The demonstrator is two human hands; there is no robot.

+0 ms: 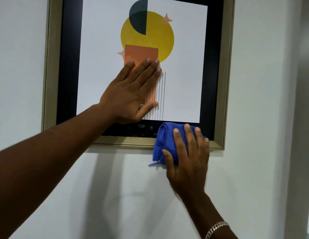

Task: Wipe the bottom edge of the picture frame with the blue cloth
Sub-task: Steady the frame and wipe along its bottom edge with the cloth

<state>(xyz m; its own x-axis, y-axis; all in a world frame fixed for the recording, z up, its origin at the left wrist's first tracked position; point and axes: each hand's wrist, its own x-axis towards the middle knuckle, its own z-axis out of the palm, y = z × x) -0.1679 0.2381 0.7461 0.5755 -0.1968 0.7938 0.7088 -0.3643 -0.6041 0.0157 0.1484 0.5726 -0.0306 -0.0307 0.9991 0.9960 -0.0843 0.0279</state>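
Right hand [186, 152], fingers spread flat, presses the bunched blue cloth [165, 140] against the bottom edge of the picture frame [126, 141] near its right end, while the flat, open left hand [133, 90] steadies the glass; being ungripped, the cloth may slip free, or uneven pressure may tilt the frame.

A plain white wall [115, 195] fills most of the view, with soft grey shadows [150, 192] lying across its lower part. At the right, a vertical corner [298, 118] leads into a darker strip. A silver chain bracelet [216, 229] shows near the bottom right.
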